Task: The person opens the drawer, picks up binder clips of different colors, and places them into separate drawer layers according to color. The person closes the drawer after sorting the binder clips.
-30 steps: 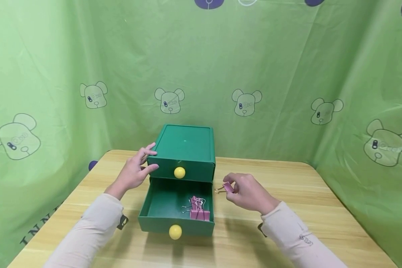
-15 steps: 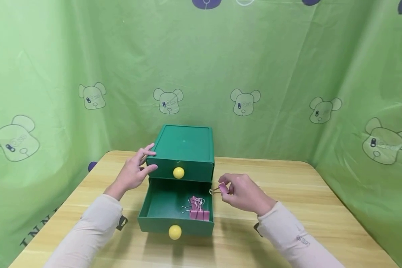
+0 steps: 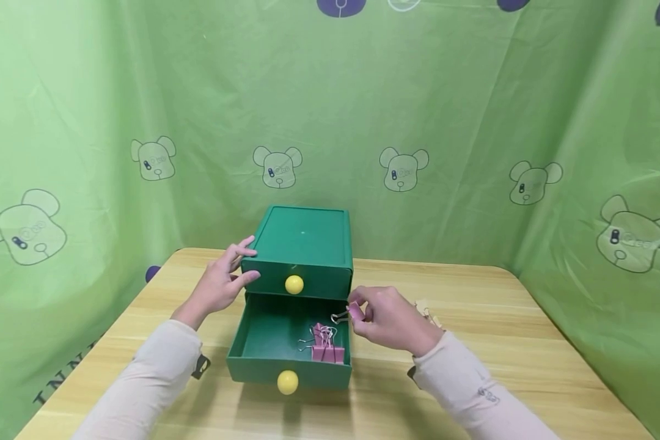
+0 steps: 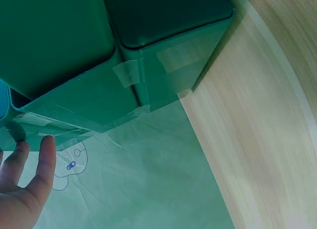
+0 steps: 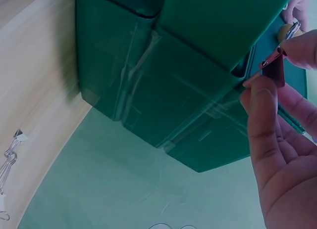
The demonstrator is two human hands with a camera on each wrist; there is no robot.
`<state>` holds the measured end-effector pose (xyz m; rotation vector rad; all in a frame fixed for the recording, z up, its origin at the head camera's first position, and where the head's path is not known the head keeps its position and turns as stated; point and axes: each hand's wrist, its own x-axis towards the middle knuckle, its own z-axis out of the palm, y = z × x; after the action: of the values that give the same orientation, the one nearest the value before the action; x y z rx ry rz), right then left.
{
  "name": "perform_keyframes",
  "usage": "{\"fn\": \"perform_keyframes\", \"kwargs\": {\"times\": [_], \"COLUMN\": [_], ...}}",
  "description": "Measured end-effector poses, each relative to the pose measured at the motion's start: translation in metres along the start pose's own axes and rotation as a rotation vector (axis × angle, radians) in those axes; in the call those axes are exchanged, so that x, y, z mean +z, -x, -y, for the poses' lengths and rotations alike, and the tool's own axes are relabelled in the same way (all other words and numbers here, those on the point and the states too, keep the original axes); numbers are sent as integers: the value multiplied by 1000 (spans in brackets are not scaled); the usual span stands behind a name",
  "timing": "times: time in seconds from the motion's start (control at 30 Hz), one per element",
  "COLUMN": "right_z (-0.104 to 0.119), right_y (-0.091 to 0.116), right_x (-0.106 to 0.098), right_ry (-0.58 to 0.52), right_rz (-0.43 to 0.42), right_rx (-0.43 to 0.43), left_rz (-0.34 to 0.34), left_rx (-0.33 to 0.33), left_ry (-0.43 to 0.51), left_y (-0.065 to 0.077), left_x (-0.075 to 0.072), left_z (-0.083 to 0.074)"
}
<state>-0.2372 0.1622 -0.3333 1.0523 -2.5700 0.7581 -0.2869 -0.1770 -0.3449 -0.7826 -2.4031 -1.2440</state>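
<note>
My left hand rests its fingers, fairly straight, on the left front corner of a green two-drawer box. The left wrist view shows two of its fingertips at the box's side. Between thumb and fingers, my right hand pinches a small pink binder clip, its wire handles pointing left over the right side of the pulled-out lower drawer. In that drawer, several pink binder clips lie bunched in the right front corner. The upper drawer, with its yellow knob, is closed.
Pale binder clips lie on the wooden table, partly hidden behind the right hand. The right wrist view shows a pale clip near the table's edge. A green printed curtain encloses the table behind and at both sides.
My right hand has moved left with the pink binder clip, from beside the box to the lower drawer's right edge. Pale clips on the table have come into sight. My left hand stays put.
</note>
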Motion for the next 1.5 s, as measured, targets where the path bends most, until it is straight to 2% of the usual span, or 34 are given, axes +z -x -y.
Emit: {"fn": "perform_keyframes", "kwargs": {"times": [0.8, 1.1, 1.23, 1.33, 1.5], "right_z": [12, 13, 9, 3, -7], "right_y": [-12, -13, -12, -10, 2], "right_x": [7, 8, 8, 8, 14], "right_ry": [-36, -29, -42, -85, -173], "right_rz": [20, 25, -20, -96, -252], "right_rx": [-39, 2, 1, 18, 96], "left_rz": [-1, 4, 3, 7, 22], "left_rx": [12, 8, 4, -15, -135], "left_ry": [0, 10, 15, 21, 59], "left_y": [-1, 1, 1, 0, 5], "left_x": [0, 1, 1, 1, -2], "left_z": [0, 1, 0, -2, -2]}}
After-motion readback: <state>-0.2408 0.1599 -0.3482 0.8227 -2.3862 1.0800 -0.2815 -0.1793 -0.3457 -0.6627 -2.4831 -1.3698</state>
